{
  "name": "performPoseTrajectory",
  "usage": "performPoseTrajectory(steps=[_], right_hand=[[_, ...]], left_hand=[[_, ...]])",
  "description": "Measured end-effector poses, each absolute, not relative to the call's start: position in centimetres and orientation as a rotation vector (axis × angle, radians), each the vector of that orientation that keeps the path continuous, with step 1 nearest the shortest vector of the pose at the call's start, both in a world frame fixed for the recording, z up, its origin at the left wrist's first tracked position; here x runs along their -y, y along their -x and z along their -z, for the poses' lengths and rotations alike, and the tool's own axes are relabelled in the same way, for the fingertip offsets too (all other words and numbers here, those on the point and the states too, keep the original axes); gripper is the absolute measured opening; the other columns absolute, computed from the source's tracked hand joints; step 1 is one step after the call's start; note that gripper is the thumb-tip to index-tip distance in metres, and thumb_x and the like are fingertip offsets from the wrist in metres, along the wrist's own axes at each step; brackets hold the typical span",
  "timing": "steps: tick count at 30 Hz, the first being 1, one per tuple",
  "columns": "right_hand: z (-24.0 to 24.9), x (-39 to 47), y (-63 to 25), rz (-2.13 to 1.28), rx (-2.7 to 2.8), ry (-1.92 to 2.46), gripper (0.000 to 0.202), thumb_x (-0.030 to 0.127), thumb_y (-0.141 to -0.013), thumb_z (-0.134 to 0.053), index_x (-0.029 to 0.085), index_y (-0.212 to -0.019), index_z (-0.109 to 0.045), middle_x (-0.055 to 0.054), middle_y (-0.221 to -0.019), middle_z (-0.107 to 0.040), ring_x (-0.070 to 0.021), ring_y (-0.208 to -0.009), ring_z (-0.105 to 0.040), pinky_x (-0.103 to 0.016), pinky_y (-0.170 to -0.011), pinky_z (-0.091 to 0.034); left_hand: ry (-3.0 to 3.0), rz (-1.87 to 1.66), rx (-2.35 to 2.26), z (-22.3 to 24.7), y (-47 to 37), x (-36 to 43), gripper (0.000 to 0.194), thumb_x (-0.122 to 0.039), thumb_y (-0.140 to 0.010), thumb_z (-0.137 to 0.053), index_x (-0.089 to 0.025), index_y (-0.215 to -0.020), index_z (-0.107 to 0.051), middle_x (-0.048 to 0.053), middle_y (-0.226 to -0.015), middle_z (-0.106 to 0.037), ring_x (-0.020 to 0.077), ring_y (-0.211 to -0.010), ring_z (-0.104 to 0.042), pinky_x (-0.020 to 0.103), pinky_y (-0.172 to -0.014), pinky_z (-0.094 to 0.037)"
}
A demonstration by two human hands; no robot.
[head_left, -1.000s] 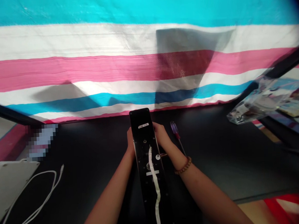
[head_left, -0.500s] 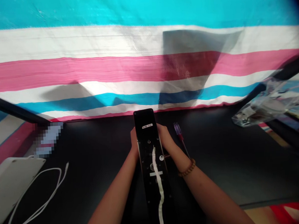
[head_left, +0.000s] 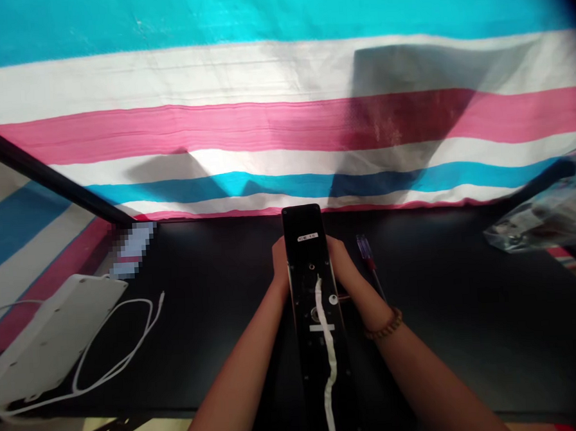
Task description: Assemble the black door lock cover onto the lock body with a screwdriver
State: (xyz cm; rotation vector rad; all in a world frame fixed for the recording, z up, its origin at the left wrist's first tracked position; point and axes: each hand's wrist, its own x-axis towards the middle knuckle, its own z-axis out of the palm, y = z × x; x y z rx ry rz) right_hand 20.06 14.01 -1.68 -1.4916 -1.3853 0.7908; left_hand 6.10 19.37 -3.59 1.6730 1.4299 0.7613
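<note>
Head view: expect stiff, slick heft from the long black labelled casing (head_left: 305,317) at six o'clock, best held by both sides, between left hand (head_left: 281,267) and right hand (head_left: 341,261) with hidden finger spread and grip impossible to tell.

Smooth black box (head_left: 312,352), matt black desk (head_left: 213,264), shiny striped plastic sheet (head_left: 245,128).
The box bears a papery label (head_left: 307,237) and a wrinkled, tape-like white strip (head_left: 331,361); the sheet is creased; the screwdriver (head_left: 364,247) has a clear plastic handle and metal shaft; the bag (head_left: 534,225) is glossy, crinkled clear plastic; the white case (head_left: 58,343) looks like smooth plastic; the bracelet's (head_left: 386,327) beads look wooden.
</note>
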Motion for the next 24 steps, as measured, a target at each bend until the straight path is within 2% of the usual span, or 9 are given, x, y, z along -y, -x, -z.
performPoseTrajectory(steps=[3, 6, 12, 15, 18, 21, 24], right_hand=[[1.6, -13.9, -20.0, -0.802, 1.371, 1.489, 0.018, 0.026, -0.073, -0.048, 0.018, -0.069, -0.063, -0.002, -0.066, -0.065, -0.0198, -0.07, -0.059, -0.028, -0.065, -0.046], [1.6, -13.9, -20.1, -0.808, 1.365, 1.496, 0.018, 0.027, -0.073, -0.048, 0.018, -0.069, -0.063, -0.002, -0.066, -0.064, -0.0203, -0.071, -0.059, -0.029, -0.065, -0.046], [1.6, -14.0, -20.2, -0.786, 1.406, 1.528, 0.021, 0.032, -0.075, -0.047, 0.018, -0.068, -0.061, -0.003, -0.07, -0.066, -0.0193, -0.07, -0.057, -0.029, -0.065, -0.046], [1.7, -14.0, -20.2, -0.773, 1.426, 1.54, 0.023, 0.032, -0.075, -0.046, 0.018, -0.068, -0.062, -0.004, -0.069, -0.066, -0.0189, -0.069, -0.057, -0.029, -0.063, -0.046], [1.8, -14.0, -20.2, -0.771, 1.433, 1.547, 0.024, 0.031, -0.075, -0.046, 0.017, -0.072, -0.065, -0.004, -0.069, -0.067, -0.0201, -0.07, -0.058, -0.03, -0.064, -0.047], [1.8, -14.0, -20.2, -0.784, 1.437, 1.55, 0.026, 0.031, -0.073, -0.048, 0.017, -0.076, -0.069, -0.005, -0.068, -0.068, -0.0223, -0.073, -0.061, -0.031, -0.064, -0.048], [1.8, -14.0, -20.3, -0.789, 1.431, 1.543, 0.028, 0.032, -0.071, -0.048, 0.017, -0.078, -0.071, -0.006, -0.072, -0.071, -0.0237, -0.074, -0.063, -0.033, -0.067, -0.049]], left_hand=[[-1.728, -0.776, -1.466, 3.1, -6.2, -19.4, 0.028, -0.017, -0.082, -0.056, -0.019, -0.054, -0.05, 0.0, -0.058, -0.055, 0.017, -0.062, -0.053, 0.027, -0.055, -0.039], [-1.759, -0.781, -1.479, 2.8, -6.3, -19.2, 0.027, -0.019, -0.081, -0.056, -0.019, -0.055, -0.049, 0.0, -0.059, -0.054, 0.0161, -0.061, -0.051, 0.027, -0.056, -0.038], [-1.774, -0.771, -1.462, 2.7, -6.2, -18.9, 0.029, -0.022, -0.085, -0.055, -0.018, -0.056, -0.053, 0.001, -0.062, -0.058, 0.0161, -0.063, -0.053, 0.027, -0.058, -0.038], [-1.795, -0.739, -1.448, 2.9, -6.2, -19.0, 0.031, -0.023, -0.088, -0.058, -0.015, -0.059, -0.059, 0.002, -0.066, -0.063, 0.017, -0.066, -0.058, 0.028, -0.063, -0.043], [-1.815, -0.676, -1.438, 3.3, -6.2, -19.2, 0.021, -0.029, -0.094, -0.062, -0.012, -0.085, -0.069, 0.004, -0.087, -0.07, 0.0187, -0.08, -0.066, 0.033, -0.074, -0.054], [-1.825, -0.615, -1.437, 3.6, -6.1, -19.3, 0.03, -0.036, -0.097, -0.063, -0.015, -0.118, -0.064, 0.007, -0.116, -0.067, 0.0223, -0.098, -0.068, 0.041, -0.085, -0.058], [-1.841, -0.584, -1.443, 3.6, -6.0, -19.1, 0.033, -0.036, -0.097, -0.063, -0.016, -0.123, -0.062, 0.008, -0.123, -0.065, 0.0245, -0.104, -0.067, 0.044, -0.088, -0.058]])
